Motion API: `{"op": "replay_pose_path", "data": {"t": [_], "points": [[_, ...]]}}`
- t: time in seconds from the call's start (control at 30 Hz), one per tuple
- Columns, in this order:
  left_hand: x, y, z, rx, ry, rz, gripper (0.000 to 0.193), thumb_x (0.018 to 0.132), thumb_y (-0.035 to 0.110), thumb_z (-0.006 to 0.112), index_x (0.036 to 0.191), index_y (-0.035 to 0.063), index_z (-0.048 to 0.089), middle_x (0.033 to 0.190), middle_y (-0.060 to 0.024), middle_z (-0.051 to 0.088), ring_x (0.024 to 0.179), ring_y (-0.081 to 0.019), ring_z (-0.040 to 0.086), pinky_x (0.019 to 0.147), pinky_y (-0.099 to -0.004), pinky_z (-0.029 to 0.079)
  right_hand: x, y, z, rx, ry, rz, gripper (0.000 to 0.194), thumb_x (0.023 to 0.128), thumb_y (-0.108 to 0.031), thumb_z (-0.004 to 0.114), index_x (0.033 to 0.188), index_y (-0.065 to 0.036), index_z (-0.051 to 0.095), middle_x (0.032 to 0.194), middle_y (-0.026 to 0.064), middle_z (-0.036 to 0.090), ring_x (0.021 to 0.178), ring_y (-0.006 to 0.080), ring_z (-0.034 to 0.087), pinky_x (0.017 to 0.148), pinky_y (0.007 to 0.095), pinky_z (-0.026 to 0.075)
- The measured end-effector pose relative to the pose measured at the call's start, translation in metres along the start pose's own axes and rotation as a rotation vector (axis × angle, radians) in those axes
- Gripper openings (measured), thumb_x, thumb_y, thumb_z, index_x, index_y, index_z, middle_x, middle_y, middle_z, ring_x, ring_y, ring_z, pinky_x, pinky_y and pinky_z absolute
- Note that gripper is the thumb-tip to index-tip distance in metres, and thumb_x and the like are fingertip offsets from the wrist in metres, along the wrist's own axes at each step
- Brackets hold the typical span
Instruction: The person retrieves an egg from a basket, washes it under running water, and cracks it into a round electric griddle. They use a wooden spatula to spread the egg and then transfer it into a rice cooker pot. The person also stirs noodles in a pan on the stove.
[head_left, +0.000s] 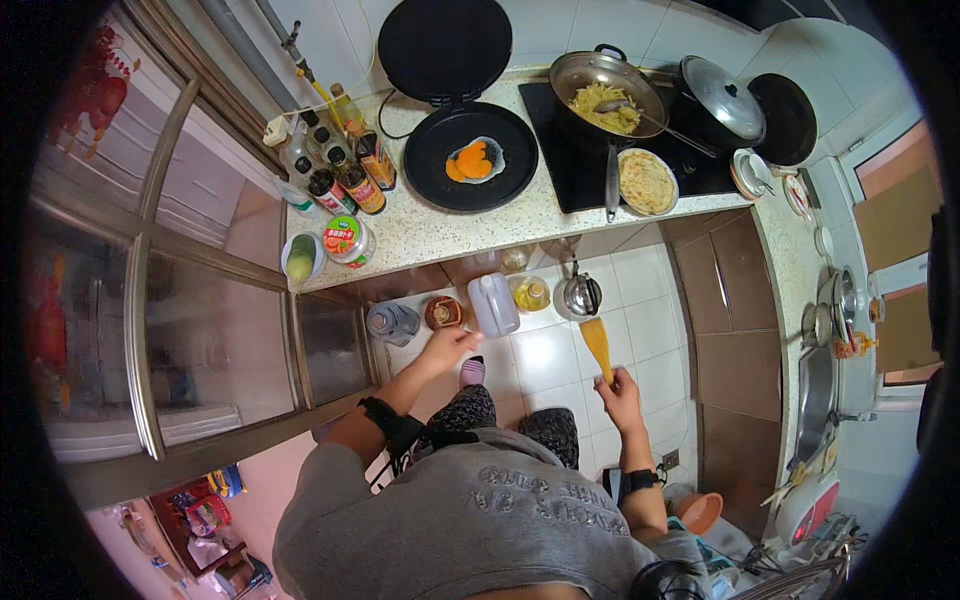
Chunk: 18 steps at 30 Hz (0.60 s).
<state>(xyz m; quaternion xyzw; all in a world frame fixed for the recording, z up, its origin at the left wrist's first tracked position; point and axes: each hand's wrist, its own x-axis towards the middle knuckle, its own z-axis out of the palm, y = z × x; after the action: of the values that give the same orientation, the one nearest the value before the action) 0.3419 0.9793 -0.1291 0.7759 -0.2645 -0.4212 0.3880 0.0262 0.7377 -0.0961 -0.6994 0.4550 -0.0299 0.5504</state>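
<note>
My right hand (621, 401) is closed around the handle of a yellow spatula (596, 343), its flat end pointing towards the counter. My left hand (450, 349) is raised over the floor near a plastic jug; its fingers are bent, and whether they hold anything is unclear. On the counter an electric griddle (435, 187) stands with its lid (445, 49) up. Eggs with broken orange yolks (474, 161) lie on its plate. Right of it, a wok (566, 79) holds shredded food (607, 105) and a metal ladle (660, 126). A plate of flatbread (646, 182) sits at the counter's front.
Sauce bottles (352, 180), a lidded jar (349, 241) and a bowl with a green vegetable (301, 257) crowd the counter's left end. A lidded pot (721, 101) stands right of the wok. On the floor are a plastic jug (493, 304), an oil bottle (532, 293) and a kettle (580, 295).
</note>
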Motion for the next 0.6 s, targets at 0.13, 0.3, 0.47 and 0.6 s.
{"op": "replay_pose_path", "data": {"t": [0.13,0.3,0.47,0.6], "points": [[0.0,-0.019,-0.035,-0.143,0.169,-0.124,0.039,0.096,0.036,0.063,0.096,-0.0024,0.07,0.085,-0.0098,0.072,0.079,-0.014,0.065,0.071,-0.0281,0.049,0.039,-0.069,0.023,-0.075,-0.006,-0.17,0.02,0.092,-0.015,0.066,0.099,0.0,0.056,0.074,0.0037,0.057,0.066,0.0092,0.051,0.06,0.0277,0.045],[0.005,-0.014,-0.034,-0.137,0.197,-0.228,0.039,0.096,0.035,0.064,0.1,-0.004,0.07,0.09,-0.0107,0.071,0.081,-0.0145,0.066,0.072,-0.0281,0.049,0.1,-0.111,0.028,-0.083,-0.106,-0.262,0.017,0.094,-0.013,0.061,0.103,0.0,0.055,0.075,0.0057,0.058,0.069,0.0114,0.053,0.063,0.0292,0.046],[-0.001,0.004,-0.033,-0.196,0.35,-0.247,0.043,0.095,0.04,0.064,0.097,-0.0026,0.071,0.089,-0.0108,0.071,0.081,-0.0165,0.066,0.074,-0.0309,0.05,0.165,-0.135,0.04,-0.093,-0.256,-0.391,0.016,0.093,-0.005,0.056,0.108,0.001,0.059,0.082,0.0142,0.063,0.072,0.0214,0.06,0.068,0.0334,0.049],[0.002,0.007,-0.035,-0.201,0.39,-0.416,0.043,0.095,0.043,0.064,0.1,0.0,0.07,0.09,-0.0089,0.07,0.088,-0.0177,0.065,0.08,-0.0307,0.049,0.192,-0.151,0.052,-0.123,-0.372,-0.349,0.019,0.095,-0.004,0.053,0.113,0.0,0.058,0.086,0.005,0.063,0.074,0.0118,0.058,0.067,0.0275,0.049]]}}
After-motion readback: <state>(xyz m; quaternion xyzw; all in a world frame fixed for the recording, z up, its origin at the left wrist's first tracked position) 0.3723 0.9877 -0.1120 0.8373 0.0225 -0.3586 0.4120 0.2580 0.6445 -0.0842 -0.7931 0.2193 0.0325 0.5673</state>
